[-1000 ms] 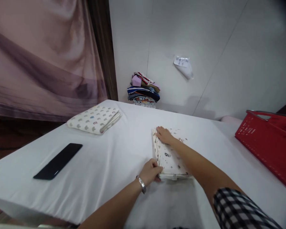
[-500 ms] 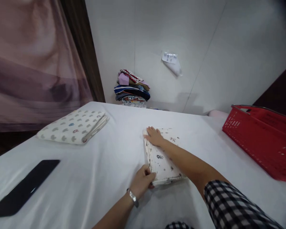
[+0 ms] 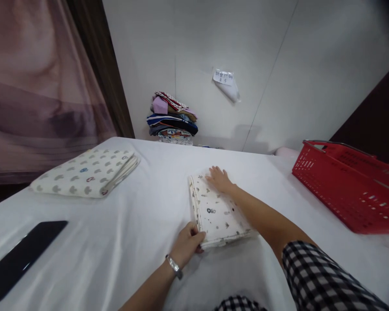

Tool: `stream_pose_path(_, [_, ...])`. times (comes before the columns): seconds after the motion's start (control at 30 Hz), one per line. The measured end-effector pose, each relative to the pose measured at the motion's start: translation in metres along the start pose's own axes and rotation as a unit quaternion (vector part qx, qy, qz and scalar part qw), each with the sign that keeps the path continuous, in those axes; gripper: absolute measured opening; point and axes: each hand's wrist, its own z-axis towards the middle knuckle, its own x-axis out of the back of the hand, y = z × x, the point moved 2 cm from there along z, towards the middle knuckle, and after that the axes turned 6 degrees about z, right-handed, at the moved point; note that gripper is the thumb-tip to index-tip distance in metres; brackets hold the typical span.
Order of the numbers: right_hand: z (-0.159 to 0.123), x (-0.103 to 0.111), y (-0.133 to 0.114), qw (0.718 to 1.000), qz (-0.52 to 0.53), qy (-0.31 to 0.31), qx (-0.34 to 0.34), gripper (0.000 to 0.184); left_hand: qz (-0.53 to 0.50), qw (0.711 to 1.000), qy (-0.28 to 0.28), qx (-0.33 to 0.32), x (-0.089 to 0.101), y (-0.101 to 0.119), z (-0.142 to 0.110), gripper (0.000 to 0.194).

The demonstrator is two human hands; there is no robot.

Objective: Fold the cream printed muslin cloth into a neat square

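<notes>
Smoothing and squaring the folded cloth (image 3: pixel 215 220) looks like the step in hand. White cotton-type fabric, small scattered prints, several layers stacked along its left edge. It lies on the white-covered tabletop (image 3: pixel 158 203), right in front of the person, near edge roughly facing them.

Left hand (image 3: pixel 185 244): at the near left corner, thumb on top, fingers curled round and under, pinching the layers there. Bracelet (image 3: pixel 174 265) on that wrist. Right hand (image 3: pixel 219 179): opened flat, palm down, fingers spread over the far part of the cloth, not grasping anything; slightly blurred, so can't tell how hard it presses. Forearm crosses above the cloth's right side and hides some of it; checked sleeve (image 3: pixel 324 272) at the elbow.

Next move, as a judgement, calls for a steady left pinch so the layers don't slide, with light, even pressure from the right palm. Loose layers at the left edge could shift if the corner is let go early.

Around it: second folded cloth with grey prints (image 3: pixel 84 172) at the far left, flat black object (image 3: pixel 24 259) nearer on the left, red basket (image 3: pixel 340 185) on the right, fabric stack (image 3: pixel 173 121) beyond the far edge.
</notes>
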Motion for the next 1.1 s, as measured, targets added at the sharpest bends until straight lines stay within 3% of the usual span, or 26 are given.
stream_pose_path(0.13, [-0.007, -0.006, 0.037, 0.997, -0.020, 0.002, -0.068, 0.062, 0.002, 1.000, 0.000, -0.005, -0.001, 0.002, -0.002, 0.032])
stream_pose_path(0.27, [-0.003, -0.013, 0.042, 0.997, 0.002, 0.004, -0.072, 0.060, 0.006, 1.000, 0.007, -0.008, -0.001, 0.004, -0.003, 0.032])
stream_pose_path(0.37, [-0.005, -0.006, 0.043, 0.995, 0.047, 0.004, -0.088, 0.058, 0.011, 1.000, 0.009, -0.013, -0.001, 0.004, -0.003, 0.030])
stream_pose_path(0.53, [-0.044, 0.012, 0.063, 0.981, 0.118, 0.035, -0.153, 0.062, 0.008, 1.000, 0.006, -0.008, -0.001, 0.007, -0.005, 0.030])
stream_pose_path(0.63, [-0.088, 0.010, 0.082, 0.932, 0.275, 0.058, -0.227, 0.069, 0.005, 1.000, 0.011, -0.005, 0.000, 0.009, -0.006, 0.030])
stream_pose_path(0.73, [-0.131, 0.003, 0.093, 0.873, 0.425, 0.088, -0.222, 0.063, -0.007, 1.000, 0.019, 0.000, -0.001, 0.007, -0.006, 0.029])
stream_pose_path(0.87, [-0.176, -0.003, 0.091, 0.814, 0.527, 0.056, -0.239, 0.066, -0.027, 0.999, 0.034, -0.002, -0.003, 0.008, -0.005, 0.029])
stream_pose_path(0.97, [-0.202, -0.003, 0.075, 0.789, 0.556, 0.035, -0.258, 0.072, -0.022, 0.998, 0.061, -0.013, 0.004, 0.018, -0.008, 0.028])
stream_pose_path(1.1, [-0.225, -0.009, 0.051, 0.785, 0.576, -0.038, -0.224, 0.086, 0.028, 0.993, 0.111, -0.029, 0.032, 0.030, -0.015, 0.020])
